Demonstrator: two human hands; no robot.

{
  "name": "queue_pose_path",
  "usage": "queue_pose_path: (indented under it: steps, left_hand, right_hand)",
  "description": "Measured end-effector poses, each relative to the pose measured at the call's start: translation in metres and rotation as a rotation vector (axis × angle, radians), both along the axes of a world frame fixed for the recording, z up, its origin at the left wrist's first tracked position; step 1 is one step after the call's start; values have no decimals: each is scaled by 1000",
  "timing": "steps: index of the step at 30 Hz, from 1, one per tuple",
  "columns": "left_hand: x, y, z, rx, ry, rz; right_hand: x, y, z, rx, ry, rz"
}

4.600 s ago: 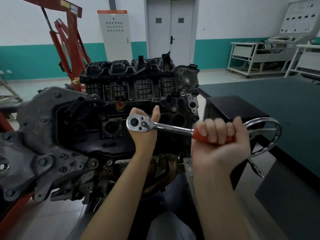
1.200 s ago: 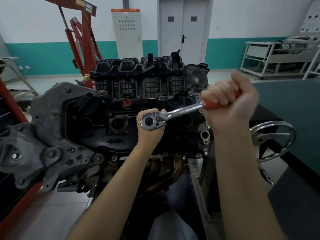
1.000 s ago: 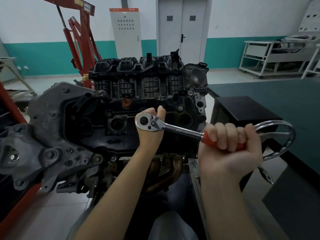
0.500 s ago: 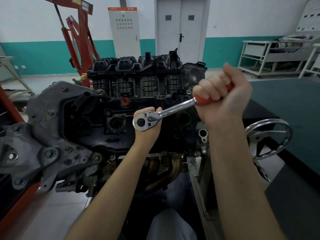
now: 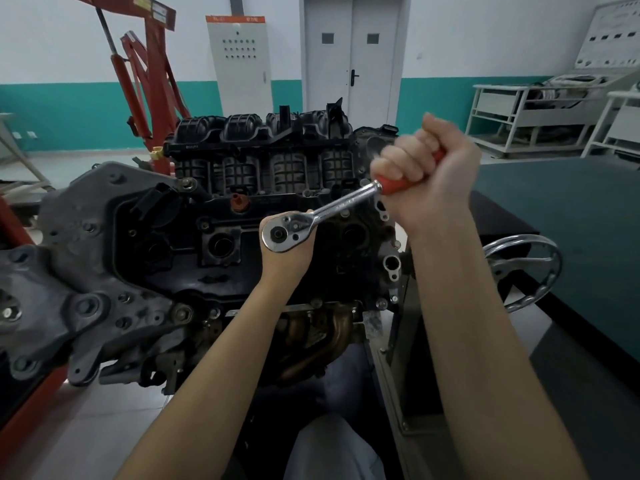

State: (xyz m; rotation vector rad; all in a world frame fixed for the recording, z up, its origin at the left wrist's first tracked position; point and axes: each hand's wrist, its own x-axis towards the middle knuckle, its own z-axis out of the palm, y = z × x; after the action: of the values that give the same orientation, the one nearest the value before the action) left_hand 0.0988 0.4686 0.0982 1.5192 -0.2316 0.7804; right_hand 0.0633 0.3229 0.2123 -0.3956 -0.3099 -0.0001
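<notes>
A chrome ratchet wrench (image 5: 332, 211) with a red handle stands against the black engine (image 5: 242, 216) on its stand. My right hand (image 5: 424, 171) grips the red handle, raised up and to the right of the ratchet head. My left hand (image 5: 289, 261) sits behind the ratchet head with its fingers wrapped round whatever is under it; the socket and bolt are hidden. The handle slants upward to the right.
A chrome handwheel (image 5: 523, 268) sticks out at the right of the engine stand. A dark green table (image 5: 571, 216) lies to the right. A red engine hoist (image 5: 149, 84) stands behind left. A grey bracket plate (image 5: 69, 271) projects at the left.
Over the last seconds my right hand has swung the handle down and up again about the ratchet head. Since half a second ago it has barely moved; my left hand stays at the head.
</notes>
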Motion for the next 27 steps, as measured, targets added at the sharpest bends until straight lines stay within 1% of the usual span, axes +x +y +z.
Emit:
queue_pose_path:
  steps: [2, 4, 7, 10, 13, 15, 18, 20, 22, 24, 27]
  left_hand:
    - [-2, 0, 1, -5, -5, -35]
    - [-3, 1, 3, -4, 1, -19]
    - [-2, 2, 1, 3, -27, 19]
    - [-6, -2, 1, -38, -44, 63]
    - [-6, -5, 2, -73, -34, 51]
    - [-2, -2, 2, -40, -30, 42]
    - [3, 2, -2, 21, -32, 49]
    - [5, 2, -2, 27, -49, 20]
    - [3, 0, 0, 7, -74, -10]
    - [2, 0, 1, -1, -85, -26]
    - [-2, 0, 0, -1, -47, 22]
  right_hand:
    - [8, 3, 10, -43, 18, 49]
    - [5, 6, 4, -12, 18, 42]
    - [-18, 7, -26, 121, -2, -81]
    - [-50, 14, -61, 256, -12, -216]
    - [-59, 19, -74, 320, -8, -240]
    - [-48, 13, -65, 296, -17, -212]
    - [-19, 2, -33, 152, -18, -112]
    - [-2, 0, -10, 41, 15, -27]
    - [10, 1, 3, -15, 45, 21]
    - [9, 3, 3, 4, 53, 18]
    - [-15, 6, -22, 102, 23, -90]
